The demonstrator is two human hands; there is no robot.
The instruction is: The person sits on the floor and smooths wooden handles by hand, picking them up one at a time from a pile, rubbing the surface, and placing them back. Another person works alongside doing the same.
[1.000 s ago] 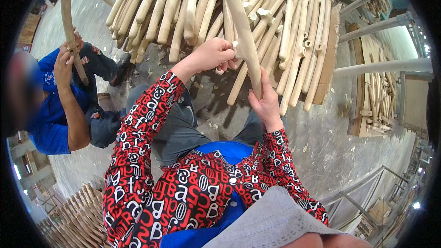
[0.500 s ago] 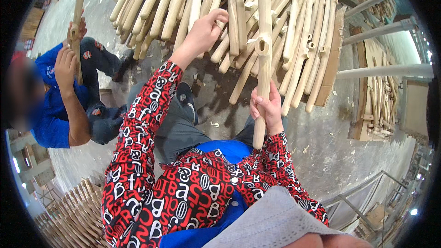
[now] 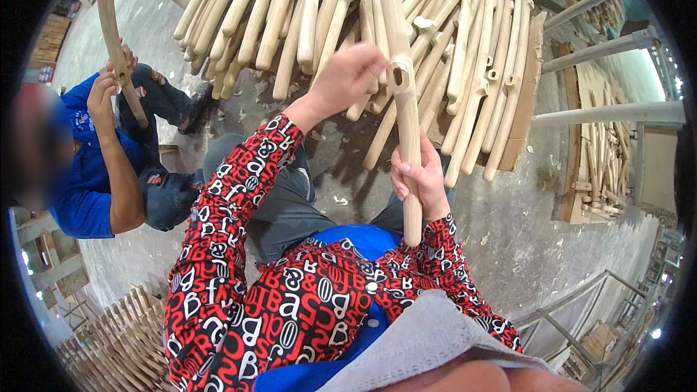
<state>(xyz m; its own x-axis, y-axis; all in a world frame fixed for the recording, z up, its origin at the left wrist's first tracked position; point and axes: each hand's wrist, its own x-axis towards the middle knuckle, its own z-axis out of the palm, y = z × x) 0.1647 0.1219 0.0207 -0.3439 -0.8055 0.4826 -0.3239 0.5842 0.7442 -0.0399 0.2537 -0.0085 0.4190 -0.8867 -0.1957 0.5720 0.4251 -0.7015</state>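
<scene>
My right hand [image 3: 421, 178] is wrapped round the lower part of a long pale wooden handle [image 3: 411, 120]. The handle stands up in front of me, its upper end leaning a little left and running out of view. A slotted hole [image 3: 398, 78] in a thicker section faces me. Close beside that section, on its left, is my left hand [image 3: 350, 74]. Its fingers are curled but smeared by motion, so I cannot make out whether they hold anything or touch the wood.
Many similar wooden handles [image 3: 276, 18] lie side by side in front, with cardboard [image 3: 530, 101] along their right edge. At left a person in blue [image 3: 94, 152] holds a wooden piece [image 3: 109, 14]. More handles [image 3: 120, 341] are stacked at lower left. Metal rails [image 3: 602, 115] stand at right.
My left hand has moved right and down to the handle's slotted section. The handle's top has swung left and its lower end has dropped slightly. The other person's piece has shifted left.
</scene>
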